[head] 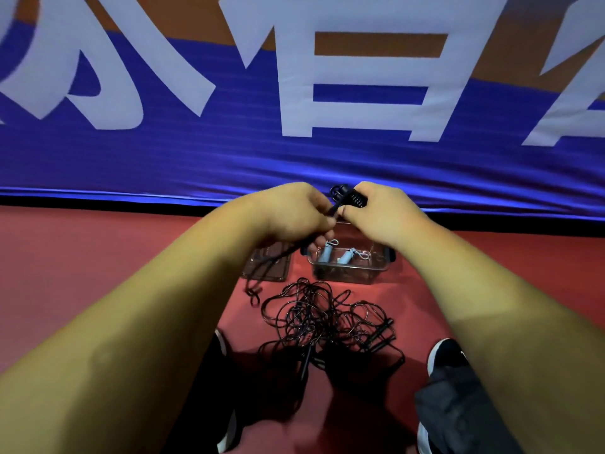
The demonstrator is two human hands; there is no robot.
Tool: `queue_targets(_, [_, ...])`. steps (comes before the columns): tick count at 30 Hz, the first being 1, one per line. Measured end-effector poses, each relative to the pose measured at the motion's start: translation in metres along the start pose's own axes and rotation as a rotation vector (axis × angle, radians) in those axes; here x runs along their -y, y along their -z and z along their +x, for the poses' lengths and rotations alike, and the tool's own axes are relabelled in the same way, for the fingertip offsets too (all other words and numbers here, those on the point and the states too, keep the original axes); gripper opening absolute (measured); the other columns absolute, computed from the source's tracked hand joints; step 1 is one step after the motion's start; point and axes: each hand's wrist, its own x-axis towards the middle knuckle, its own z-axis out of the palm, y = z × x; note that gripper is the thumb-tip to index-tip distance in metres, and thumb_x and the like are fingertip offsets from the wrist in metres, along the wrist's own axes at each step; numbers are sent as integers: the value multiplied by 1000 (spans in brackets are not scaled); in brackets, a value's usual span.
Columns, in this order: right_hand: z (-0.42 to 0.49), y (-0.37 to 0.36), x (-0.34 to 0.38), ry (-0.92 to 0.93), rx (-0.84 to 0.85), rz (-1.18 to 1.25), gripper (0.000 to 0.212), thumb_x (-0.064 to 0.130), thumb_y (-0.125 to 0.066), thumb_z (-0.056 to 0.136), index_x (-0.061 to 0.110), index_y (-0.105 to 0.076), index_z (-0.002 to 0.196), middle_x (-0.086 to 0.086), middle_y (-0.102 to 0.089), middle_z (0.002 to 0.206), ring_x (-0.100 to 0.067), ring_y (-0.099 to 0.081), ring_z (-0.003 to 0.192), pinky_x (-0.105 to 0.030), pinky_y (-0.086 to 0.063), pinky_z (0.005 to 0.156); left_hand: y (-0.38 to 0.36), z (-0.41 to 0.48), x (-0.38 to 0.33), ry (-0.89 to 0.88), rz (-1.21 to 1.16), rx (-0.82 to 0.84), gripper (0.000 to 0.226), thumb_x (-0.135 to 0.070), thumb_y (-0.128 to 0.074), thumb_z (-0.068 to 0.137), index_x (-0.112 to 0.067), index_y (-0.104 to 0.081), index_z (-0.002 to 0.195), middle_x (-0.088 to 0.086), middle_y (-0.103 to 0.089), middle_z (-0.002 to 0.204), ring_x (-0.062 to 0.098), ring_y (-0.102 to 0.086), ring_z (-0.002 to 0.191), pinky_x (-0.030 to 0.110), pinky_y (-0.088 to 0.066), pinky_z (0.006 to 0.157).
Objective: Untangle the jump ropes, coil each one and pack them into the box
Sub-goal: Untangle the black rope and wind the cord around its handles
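Both hands mid-frame: left hand (294,213) & right hand (376,213) fingers curled, pinching black jump rope (348,198) above clear box (352,263).

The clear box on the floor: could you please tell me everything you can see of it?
The box is a clear, plastic-looking rectangular tub, open-topped, with a dark clip at its right end. It stands upright on the red floor, just beyond the tangle of black ropes, with a clear flat lid lying to its left. Inside lie two light-blue handles with pale cord. The left hand and right hand, gripping a black rope, hide its far rim.
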Motion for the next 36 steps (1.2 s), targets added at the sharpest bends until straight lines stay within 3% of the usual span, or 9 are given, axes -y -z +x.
queue_targets(4, [0,5,6,-67,57,125,25,46,-70,93,23,-65,102,-3,-74,84,-23,-69,71,-35,-54,68,6,-2,8,47,-64,89,24,6,-54,103,-6,-65,120,7,-71,84,24,-73,86,22,-54,53])
queue_targets(7, [-2,4,13,-104,134,267,20,36,-69,92,18,-65,98,-5,-71,72,-20,-64,53,-35,-52,56,3,-2,14,57,-55,21,20,6,-63,99,-3,-62,116,14,-73,87,24,-77,78,27,-57,53])
queue_targets(10, [-3,8,18,-128,172,365,20,34,-64,84,19,-64,97,-7,-68,73,-25,-63,60,-38,-50,58,1,4,15,55,-129,-78,17,2,-71,95,-2,-63,109,16,-71,87,25,-75,71,31,-61,56])
queue_targets(15, [-4,21,20,-187,284,588,29,52,-62,92,25,-66,103,-3,-68,89,-20,-60,67,-29,-47,56,11,15,22,-37,298,-156,5,-25,-76,96,-22,-76,91,8,-75,83,23,-70,71,42,-64,80])
queue_targets(20, [-2,21,20,-193,240,729,46,65,-58,99,25,-67,118,-5,-69,88,-21,-60,65,-29,-45,54,16,16,23,-97,327,-61,24,-42,-75,95,-22,-71,83,1,-66,73,14,-59,65,37,-57,73])
queue_targets(23, [-2,22,20,-157,235,761,47,63,-61,99,20,-67,116,-4,-68,86,-20,-59,64,-30,-44,53,23,14,24,-152,242,107,9,-24,-78,94,-19,-71,93,8,-71,85,11,-64,75,32,-56,75])
queue_targets(26, [-2,21,17,-126,224,762,39,62,-63,99,24,-65,106,-3,-67,84,-18,-58,61,-29,-43,51,26,13,29,-161,142,266,22,-3,-79,89,-4,-67,108,20,-74,104,16,-68,85,24,-57,75])
queue_targets(32, [-1,22,17,-181,269,861,48,62,-72,93,17,-68,111,-6,-69,83,-20,-56,57,-29,-43,51,18,22,31,-110,230,141,10,-10,-80,90,-15,-77,97,-6,-73,80,3,-66,68,19,-55,68])
queue_targets(36, [-10,26,22,-166,490,904,45,57,-66,99,12,-64,107,-7,-67,80,-20,-54,54,-26,-40,46,13,35,36,-69,356,1,6,-21,-79,93,-26,-80,88,-1,-76,84,3,-64,62,24,-54,67])
